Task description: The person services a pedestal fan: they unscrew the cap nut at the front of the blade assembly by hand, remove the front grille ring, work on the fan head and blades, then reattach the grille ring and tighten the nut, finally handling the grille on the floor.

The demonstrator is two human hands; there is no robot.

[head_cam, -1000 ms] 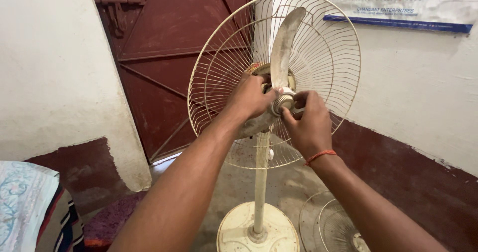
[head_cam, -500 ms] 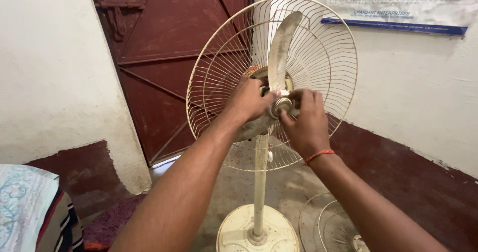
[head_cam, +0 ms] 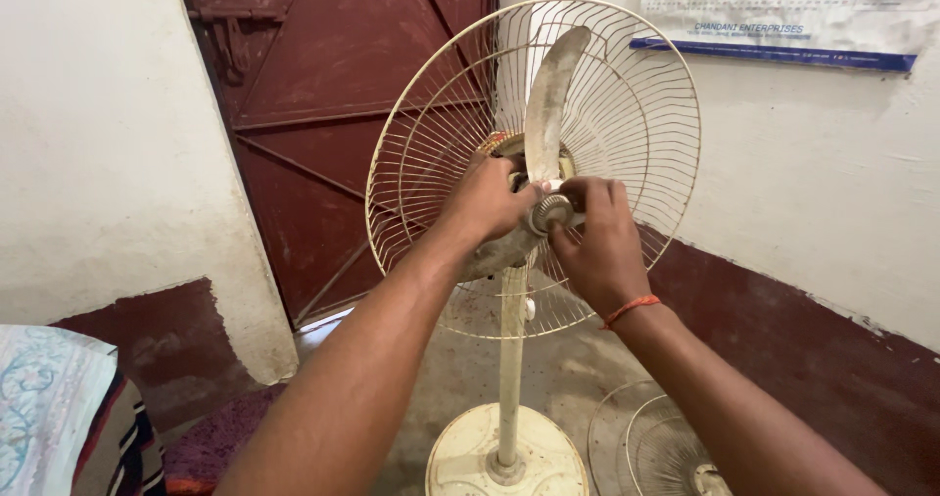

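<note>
Left hand (head_cam: 487, 202) gripping fan hub (head_cam: 504, 236), right hand (head_cam: 599, 246) pinching blade cap (head_cam: 550, 212); cap may slip, pedestal fan (head_cam: 509, 359) could tip.

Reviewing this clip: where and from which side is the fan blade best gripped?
Probably near its root, just above the hub cap, coming from the open front. The blade stands upright and narrow; the rear guard blocks access from behind. Both the left hand and right hand already work at the hub.
</note>
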